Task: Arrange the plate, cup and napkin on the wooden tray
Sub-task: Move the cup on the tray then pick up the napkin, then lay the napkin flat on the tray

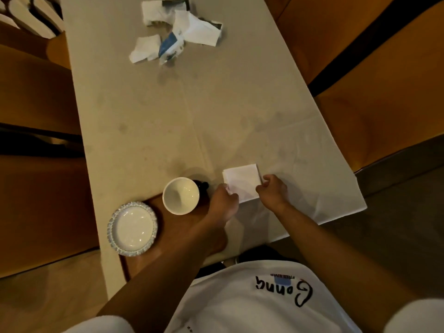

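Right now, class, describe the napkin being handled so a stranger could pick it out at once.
Start at the long pale table and come to its near end, beside the wooden tray holding the cup and plate. The napkin lies right of the cup, between the left hand and right hand. Unlike the crumpled papers at the far end, it is a flat, neatly folded white square.
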A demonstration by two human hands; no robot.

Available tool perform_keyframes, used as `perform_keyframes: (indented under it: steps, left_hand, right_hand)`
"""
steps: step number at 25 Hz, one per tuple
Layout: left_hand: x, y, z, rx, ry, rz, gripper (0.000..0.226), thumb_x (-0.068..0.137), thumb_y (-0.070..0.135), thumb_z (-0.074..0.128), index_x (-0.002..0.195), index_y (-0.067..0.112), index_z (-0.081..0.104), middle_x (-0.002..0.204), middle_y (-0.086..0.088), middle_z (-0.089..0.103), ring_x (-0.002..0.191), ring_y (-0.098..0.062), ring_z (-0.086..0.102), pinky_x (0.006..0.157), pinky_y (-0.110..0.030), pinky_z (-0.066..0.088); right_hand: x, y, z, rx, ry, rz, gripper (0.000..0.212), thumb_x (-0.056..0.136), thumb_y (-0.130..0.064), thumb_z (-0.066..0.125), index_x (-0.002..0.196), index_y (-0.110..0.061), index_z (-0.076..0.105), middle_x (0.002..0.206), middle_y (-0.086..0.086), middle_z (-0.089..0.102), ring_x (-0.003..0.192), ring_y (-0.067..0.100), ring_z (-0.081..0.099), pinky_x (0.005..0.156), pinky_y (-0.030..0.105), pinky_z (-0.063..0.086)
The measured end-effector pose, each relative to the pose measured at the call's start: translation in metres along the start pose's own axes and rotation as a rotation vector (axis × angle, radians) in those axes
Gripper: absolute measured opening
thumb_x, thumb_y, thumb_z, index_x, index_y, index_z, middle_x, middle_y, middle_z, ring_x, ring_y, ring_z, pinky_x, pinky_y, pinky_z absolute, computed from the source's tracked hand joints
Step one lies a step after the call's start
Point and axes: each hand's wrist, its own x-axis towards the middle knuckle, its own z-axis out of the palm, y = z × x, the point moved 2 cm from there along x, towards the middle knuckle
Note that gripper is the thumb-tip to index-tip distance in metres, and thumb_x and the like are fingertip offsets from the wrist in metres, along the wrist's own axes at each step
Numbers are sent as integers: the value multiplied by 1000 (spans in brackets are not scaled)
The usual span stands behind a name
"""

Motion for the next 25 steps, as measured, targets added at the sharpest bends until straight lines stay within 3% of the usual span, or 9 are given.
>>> perform_keyframes:
  steps: [3, 9, 12, 16, 21, 25]
  left_hand:
    - [6, 3, 9, -4, 59, -54, 30, 98, 18, 49, 127, 10, 54, 121, -6, 62, 107, -27, 62, 97, -40, 54]
    - [11, -5, 12, 5, 91, -103, 36, 97, 22, 51, 130, 9, 55, 131, -11, 60, 116, -31, 60, 100, -40, 51]
    - [6, -7, 14, -24, 88, -113, 33, 100, 22, 49, 131, 9, 55, 130, -11, 61, 114, -29, 60, 92, -34, 50]
    - [0, -12, 17, -111, 137, -119, 25, 97, 18, 55, 121, 10, 57, 114, -8, 64, 93, -20, 57, 79, -27, 48]
    - [-21, -32, 16, -352, 107, -144, 29, 92, 14, 63, 120, 8, 60, 111, -8, 66, 100, -28, 66, 75, -30, 52]
    - [-45, -50, -3, -581, 66, -199, 35, 91, 2, 64, 125, 4, 57, 108, -5, 63, 91, -22, 63, 64, -25, 54]
  right_hand:
    - [8, 3, 1, 38, -34, -8, 45, 86, -18, 66, 128, -3, 57, 129, 19, 63, 114, 34, 61, 94, 38, 50]
    - [12, -2, 2, 180, -207, 17, 43, 89, -23, 68, 128, -5, 60, 127, 16, 65, 103, 28, 63, 83, 33, 49]
    - [7, -2, 3, 184, -283, 11, 44, 90, -20, 67, 131, -8, 56, 127, 13, 63, 99, 20, 56, 83, 32, 46]
    - [-2, 0, -2, 224, -330, -31, 42, 89, -15, 63, 130, -11, 57, 119, 9, 65, 99, 23, 59, 81, 34, 49]
    - [-22, 4, -3, 312, -391, -44, 34, 88, -9, 62, 122, -14, 61, 107, 4, 66, 89, 18, 63, 78, 33, 53]
    - [-37, 9, 12, 337, -469, -11, 30, 86, -9, 64, 114, -17, 63, 109, 7, 70, 97, 24, 65, 85, 41, 55]
